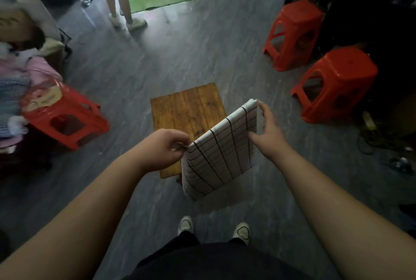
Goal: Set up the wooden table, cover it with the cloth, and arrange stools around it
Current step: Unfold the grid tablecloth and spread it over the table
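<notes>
Both hands pinched the folded checked cloth [221,149] above the wooden worktop [188,120]: left hand [167,148] at nine o'clock, right hand [267,133] at two. No writing was legible.

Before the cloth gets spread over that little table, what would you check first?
1. Wooden table stands upright with its top bare: ok.
2. Left hand pinches a corner of the cloth: ok.
3. Right hand holds the cloth's far edge: ok.
4. Cloth unfolded: not ok, still folded.
5. Red stools arranged around the table: not ok, they stand apart at the sides.
6. Cloth big enough to cover the top: cannot tell.
</notes>
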`<move>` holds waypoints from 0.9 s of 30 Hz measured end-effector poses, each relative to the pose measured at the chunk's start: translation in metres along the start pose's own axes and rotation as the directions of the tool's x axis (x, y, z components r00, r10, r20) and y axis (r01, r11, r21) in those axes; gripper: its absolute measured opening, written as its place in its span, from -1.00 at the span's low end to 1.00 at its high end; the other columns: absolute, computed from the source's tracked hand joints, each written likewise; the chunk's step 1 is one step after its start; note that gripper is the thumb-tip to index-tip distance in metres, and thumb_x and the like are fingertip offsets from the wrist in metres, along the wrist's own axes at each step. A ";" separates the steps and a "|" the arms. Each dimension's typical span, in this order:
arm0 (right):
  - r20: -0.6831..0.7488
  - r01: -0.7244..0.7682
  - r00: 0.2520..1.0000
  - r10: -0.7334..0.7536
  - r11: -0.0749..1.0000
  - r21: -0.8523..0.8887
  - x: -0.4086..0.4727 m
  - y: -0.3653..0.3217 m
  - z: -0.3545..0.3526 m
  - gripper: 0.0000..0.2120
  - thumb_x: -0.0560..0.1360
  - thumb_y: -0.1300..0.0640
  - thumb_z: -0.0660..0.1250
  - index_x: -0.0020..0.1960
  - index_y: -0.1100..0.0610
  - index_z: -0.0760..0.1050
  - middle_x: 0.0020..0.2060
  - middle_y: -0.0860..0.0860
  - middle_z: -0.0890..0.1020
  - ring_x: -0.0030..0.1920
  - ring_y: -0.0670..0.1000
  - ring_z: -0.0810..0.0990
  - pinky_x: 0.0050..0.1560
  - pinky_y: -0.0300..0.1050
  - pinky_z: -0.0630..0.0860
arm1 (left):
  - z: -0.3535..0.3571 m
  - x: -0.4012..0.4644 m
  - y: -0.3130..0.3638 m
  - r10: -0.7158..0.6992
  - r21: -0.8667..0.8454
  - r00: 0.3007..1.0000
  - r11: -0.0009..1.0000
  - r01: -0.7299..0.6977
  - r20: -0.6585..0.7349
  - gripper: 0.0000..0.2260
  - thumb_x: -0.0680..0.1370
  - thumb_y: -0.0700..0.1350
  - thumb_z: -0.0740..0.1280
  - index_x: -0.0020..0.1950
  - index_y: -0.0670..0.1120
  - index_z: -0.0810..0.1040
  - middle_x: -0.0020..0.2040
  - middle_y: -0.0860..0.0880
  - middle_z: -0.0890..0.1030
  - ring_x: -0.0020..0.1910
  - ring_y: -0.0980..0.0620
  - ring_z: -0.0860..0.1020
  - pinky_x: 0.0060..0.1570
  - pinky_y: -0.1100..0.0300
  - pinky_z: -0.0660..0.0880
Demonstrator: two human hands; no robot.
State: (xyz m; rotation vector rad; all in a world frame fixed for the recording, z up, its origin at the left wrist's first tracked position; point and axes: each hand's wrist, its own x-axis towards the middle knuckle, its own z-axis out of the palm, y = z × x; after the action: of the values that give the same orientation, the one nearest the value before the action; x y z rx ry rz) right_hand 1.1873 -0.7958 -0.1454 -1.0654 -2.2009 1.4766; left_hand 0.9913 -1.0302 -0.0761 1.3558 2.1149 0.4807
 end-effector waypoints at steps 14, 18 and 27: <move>0.240 -0.026 0.970 0.027 1.000 -0.007 0.081 -0.062 0.153 -0.66 0.45 0.40 0.39 -0.05 -0.06 0.59 -0.12 -0.08 0.69 0.00 -0.01 0.66 0.07 -0.12 0.58 | -0.066 -0.011 -0.171 -0.334 -0.048 0.919 0.942 0.331 -0.208 -0.83 0.50 -0.14 0.29 -0.08 0.15 0.57 -0.14 0.13 0.65 -0.08 0.03 0.61 -0.03 0.00 0.55; 0.217 0.034 0.976 -0.011 0.994 -0.102 0.100 -0.089 0.193 -0.93 0.48 0.19 0.41 -0.15 0.04 0.58 -0.30 -0.11 0.64 -0.19 -0.05 0.59 -0.11 -0.01 0.52 | -0.098 -0.004 -0.218 -0.406 0.018 0.905 0.911 0.411 -0.131 -0.71 0.51 -0.23 0.24 0.06 0.09 0.63 0.08 0.00 0.67 0.10 -0.05 0.60 0.09 0.07 0.52; 0.301 0.320 0.932 -0.203 0.851 -0.417 0.129 -0.161 0.230 -0.84 0.50 0.18 0.33 0.01 -0.01 0.63 -0.12 -0.14 0.58 -0.03 -0.02 0.56 0.01 0.02 0.52 | -0.124 0.049 -0.210 -0.095 -0.318 0.986 0.947 0.047 -0.140 -0.43 0.48 -0.10 0.48 0.44 0.09 0.37 0.36 0.12 0.47 0.36 0.19 0.42 0.36 0.20 0.37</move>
State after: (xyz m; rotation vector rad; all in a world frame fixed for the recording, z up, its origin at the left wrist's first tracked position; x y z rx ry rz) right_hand 0.8945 -0.8926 -0.1245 -0.6746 -2.8359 1.0342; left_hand 0.7495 -1.0724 -0.1154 1.0866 2.0893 0.8755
